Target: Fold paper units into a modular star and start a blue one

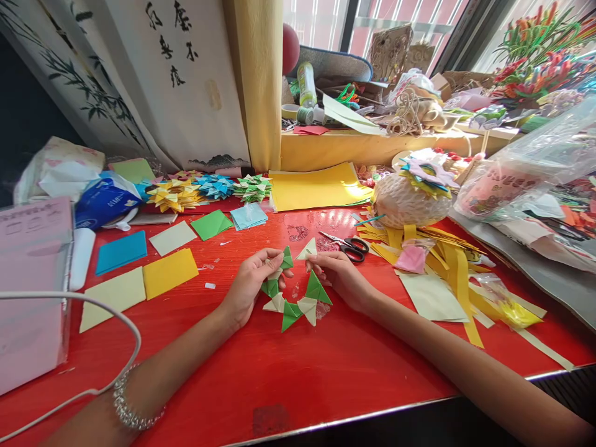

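Between my hands, just above the red table, is a folded-paper ring made of green and pale cream pieces with pointed tips. An open gap shows at its far side. My left hand pinches the ring's left end, where a green piece stands up by the thumb. My right hand has thumb and fingers closed on a cream folded piece at the right end of the ring. Whether that cream piece is joined to the green one below it is hidden by my fingers. Black-handled scissors lie just beyond my right hand.
Stacks of blue, yellow and green paper lie left. Finished paper stars line the back beside yellow sheets. Right are a netted round object, yellow strips and cream paper. A white cable crosses the left front.
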`<action>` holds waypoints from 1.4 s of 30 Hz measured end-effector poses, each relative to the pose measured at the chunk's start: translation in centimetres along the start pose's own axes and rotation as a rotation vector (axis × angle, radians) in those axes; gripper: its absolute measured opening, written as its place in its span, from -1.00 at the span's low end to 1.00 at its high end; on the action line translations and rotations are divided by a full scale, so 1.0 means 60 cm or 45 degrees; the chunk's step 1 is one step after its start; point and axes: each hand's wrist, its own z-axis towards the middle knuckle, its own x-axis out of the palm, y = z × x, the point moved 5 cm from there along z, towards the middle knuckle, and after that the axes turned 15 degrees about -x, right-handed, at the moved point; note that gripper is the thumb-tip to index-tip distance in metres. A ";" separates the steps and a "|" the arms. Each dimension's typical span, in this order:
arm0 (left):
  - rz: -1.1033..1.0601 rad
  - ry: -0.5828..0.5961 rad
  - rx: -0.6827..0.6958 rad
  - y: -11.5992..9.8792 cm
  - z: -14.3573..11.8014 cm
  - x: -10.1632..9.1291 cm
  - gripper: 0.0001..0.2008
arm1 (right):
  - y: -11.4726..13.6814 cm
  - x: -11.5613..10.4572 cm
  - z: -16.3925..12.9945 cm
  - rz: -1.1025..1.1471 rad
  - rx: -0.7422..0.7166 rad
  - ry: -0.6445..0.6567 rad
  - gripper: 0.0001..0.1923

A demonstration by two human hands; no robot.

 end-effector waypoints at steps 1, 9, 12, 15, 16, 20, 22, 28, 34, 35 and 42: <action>0.001 0.001 0.001 0.000 0.000 0.000 -0.81 | 0.000 0.000 0.000 -0.002 -0.002 0.001 -0.72; 0.023 0.010 0.015 0.000 0.000 0.000 -0.80 | -0.005 0.000 -0.002 -0.032 -0.009 -0.002 -0.74; 0.025 0.004 0.017 0.000 0.000 0.000 -0.80 | -0.006 0.000 -0.002 -0.035 -0.003 -0.003 -0.74; 0.027 0.004 0.019 0.000 0.000 0.000 -0.80 | -0.005 0.000 -0.003 -0.034 -0.002 -0.010 -0.74; 0.026 0.003 0.018 0.000 0.000 0.000 -0.79 | -0.005 0.001 -0.003 -0.033 -0.001 -0.017 -0.74; 0.011 0.002 0.009 -0.001 0.000 0.000 -0.78 | -0.005 0.002 -0.003 -0.032 0.000 -0.033 -0.73; 0.001 0.004 0.006 -0.001 0.000 0.000 -0.78 | -0.005 0.002 -0.003 -0.033 -0.003 -0.037 -0.73; -0.014 0.002 0.003 -0.002 -0.002 0.001 -0.78 | -0.005 0.000 -0.003 -0.079 -0.011 -0.025 -0.72; 0.003 0.003 0.010 -0.001 -0.003 0.001 -0.79 | -0.003 0.002 -0.004 -0.108 -0.035 -0.003 -0.72; 0.010 0.006 0.013 -0.001 -0.003 0.002 -0.79 | -0.003 0.002 -0.004 -0.122 -0.036 -0.006 -0.72; 0.052 0.004 0.031 -0.003 -0.002 0.004 -0.76 | -0.004 0.003 -0.007 -0.139 0.017 -0.064 -0.68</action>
